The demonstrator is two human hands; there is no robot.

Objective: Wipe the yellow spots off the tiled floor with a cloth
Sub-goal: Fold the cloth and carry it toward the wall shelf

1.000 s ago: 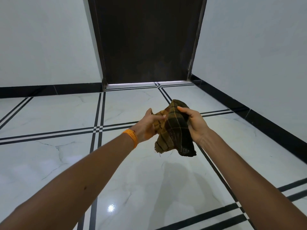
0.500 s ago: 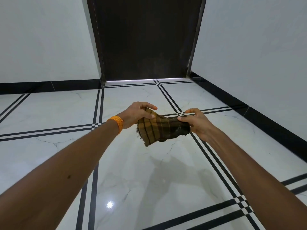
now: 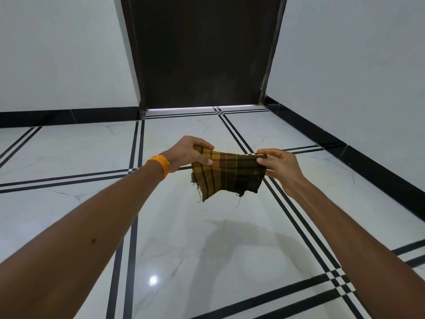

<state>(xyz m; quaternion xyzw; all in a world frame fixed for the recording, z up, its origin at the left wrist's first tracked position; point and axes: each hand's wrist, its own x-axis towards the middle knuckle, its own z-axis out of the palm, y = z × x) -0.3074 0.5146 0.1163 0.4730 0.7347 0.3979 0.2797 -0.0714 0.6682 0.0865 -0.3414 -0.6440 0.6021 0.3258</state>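
Two hands are in view, both holding one thing. The left hand (image 3: 186,153), just left of frame centre, pinches the upper left corner of a yellow-and-brown checked cloth (image 3: 227,173) between thumb and curled fingers. The right hand (image 3: 280,166), right of centre, pinches the upper right corner between thumb and forefinger. The single cloth is stretched between them in the air at mid-frame, its frayed lower edge hanging free, clear of the floor. One orange woven wristband (image 3: 161,165) circles the left wrist. Two bare forearms run out toward the lower corners, cut off by the frame.

Below is the glossy white marble-look tiled floor (image 3: 207,268), crossed by paired black stripes. One soft shadow (image 3: 230,238) and one bright light reflection (image 3: 153,280) show on it in the lower half. A plain white wall (image 3: 62,54) fills the upper left and a second white wall (image 3: 356,65) the upper right, each with black skirting (image 3: 69,116). One dark brown door (image 3: 202,54) at top centre is cut off by the upper edge. The cloth's right part is too dark for its pattern to be made out.
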